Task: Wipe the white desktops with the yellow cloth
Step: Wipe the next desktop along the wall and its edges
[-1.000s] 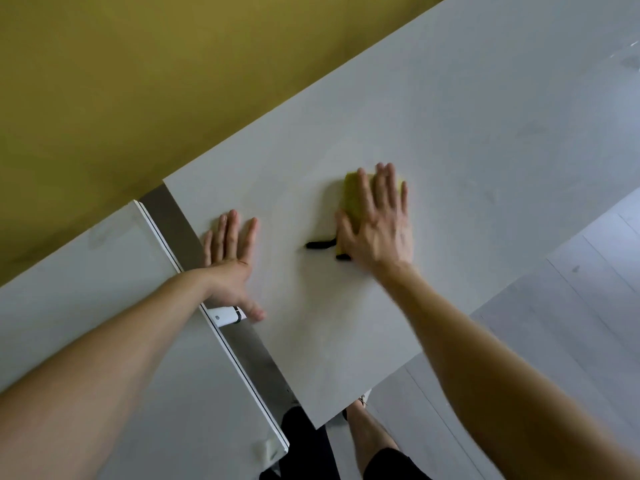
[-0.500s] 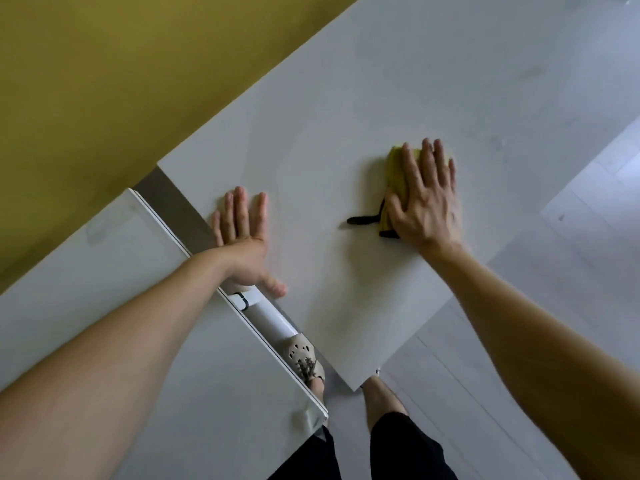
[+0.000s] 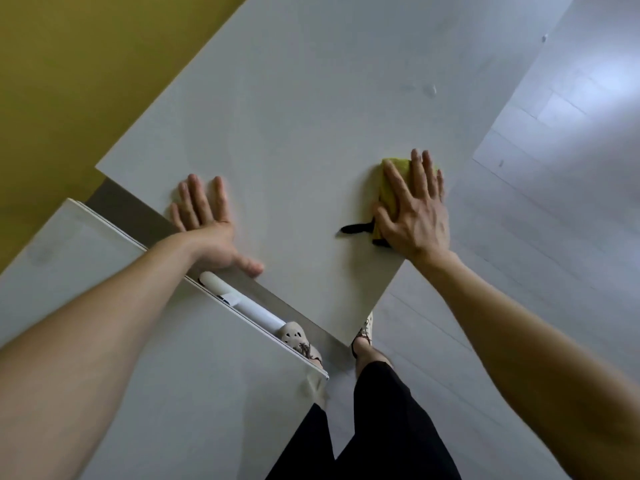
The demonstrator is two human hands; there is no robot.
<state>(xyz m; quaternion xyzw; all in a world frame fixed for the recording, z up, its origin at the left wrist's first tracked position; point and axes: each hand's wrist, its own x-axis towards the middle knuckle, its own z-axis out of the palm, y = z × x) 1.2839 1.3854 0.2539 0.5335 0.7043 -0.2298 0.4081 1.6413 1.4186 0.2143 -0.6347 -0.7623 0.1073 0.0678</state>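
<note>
Two white desktops meet at a narrow gap: the larger desktop (image 3: 311,116) runs away to the upper right, and the second desktop (image 3: 145,375) lies at the lower left. Down in the gap are a white tube (image 3: 242,303), perhaps a desk leg, and a beige perforated shoe (image 3: 298,337). Black trousers (image 3: 381,427) show below the larger desktop's near corner. A mustard-yellow wall (image 3: 86,64) runs along the far edges, and pale plank flooring (image 3: 554,202) spreads to the right. The yellow cloth (image 3: 394,178) lies on the larger desktop close to its right edge, with a black loop (image 3: 355,229) sticking out on its left. The right hand (image 3: 414,216) presses flat on the cloth, fingers straight and slightly spread. The left hand (image 3: 207,233) rests palm down at the same desktop's left edge by the gap, fingers spread and thumb out.
</note>
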